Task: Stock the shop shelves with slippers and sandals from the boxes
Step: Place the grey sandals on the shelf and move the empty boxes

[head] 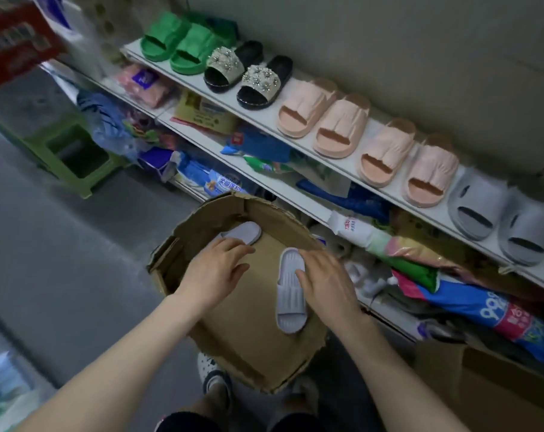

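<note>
An open cardboard box (202, 219) sits on the floor below me with two pale lilac slippers in it. My left hand (216, 272) reaches over the far slipper (245, 232), fingers spread, hiding part of it. My right hand (326, 282) rests with spread fingers against the right side of the near slipper (291, 294), which lies flat on the box bottom. The white top shelf (295, 141) holds pairs in a row: green slippers (183, 42), black sandals with flower trim (249, 76), pink slippers (323, 116), more pink slippers (411, 163) and grey slippers (498, 216).
The lower shelves are crammed with packaged goods in bags (264, 151). A green plastic stool (71, 151) stands on the grey floor at left. A second cardboard box (482, 385) sits at lower right. My feet show under the box.
</note>
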A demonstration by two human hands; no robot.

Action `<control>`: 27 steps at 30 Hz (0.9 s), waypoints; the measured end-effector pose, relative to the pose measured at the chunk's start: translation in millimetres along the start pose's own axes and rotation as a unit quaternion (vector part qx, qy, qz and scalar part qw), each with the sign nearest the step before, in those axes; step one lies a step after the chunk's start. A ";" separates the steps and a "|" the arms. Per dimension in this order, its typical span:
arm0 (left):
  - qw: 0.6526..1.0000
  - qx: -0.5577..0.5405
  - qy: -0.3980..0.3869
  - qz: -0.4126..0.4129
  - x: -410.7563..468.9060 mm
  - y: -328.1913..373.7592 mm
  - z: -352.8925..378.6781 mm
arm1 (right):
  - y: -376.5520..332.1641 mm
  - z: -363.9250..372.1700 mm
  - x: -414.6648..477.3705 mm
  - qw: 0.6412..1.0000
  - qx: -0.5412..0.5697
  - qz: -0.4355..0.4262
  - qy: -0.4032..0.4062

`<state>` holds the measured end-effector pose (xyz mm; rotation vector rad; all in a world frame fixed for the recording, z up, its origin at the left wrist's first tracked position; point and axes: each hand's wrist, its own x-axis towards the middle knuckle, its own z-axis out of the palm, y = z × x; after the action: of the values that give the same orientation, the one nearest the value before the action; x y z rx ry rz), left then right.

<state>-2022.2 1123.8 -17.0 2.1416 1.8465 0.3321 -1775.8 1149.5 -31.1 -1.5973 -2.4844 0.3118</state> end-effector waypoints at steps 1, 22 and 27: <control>1.000 0.001 -0.012 0.007 4.9 -11.5 1.7 | -5.6 7.8 3.6 1.000 0.010 0.020 -0.012; 0.984 -0.011 0.032 0.173 262.4 -43.0 -3.9 | 84.0 -40.9 230.3 0.982 -0.015 0.173 0.073; 0.970 0.086 0.047 0.224 372.3 -29.4 -20.9 | 101.9 -42.2 303.0 0.956 0.033 0.286 0.050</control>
<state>-2000.9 1497.1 -14.4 2.7031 1.4634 0.3866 -1800.4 1470.2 -8.3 -2.2127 -1.8685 0.3682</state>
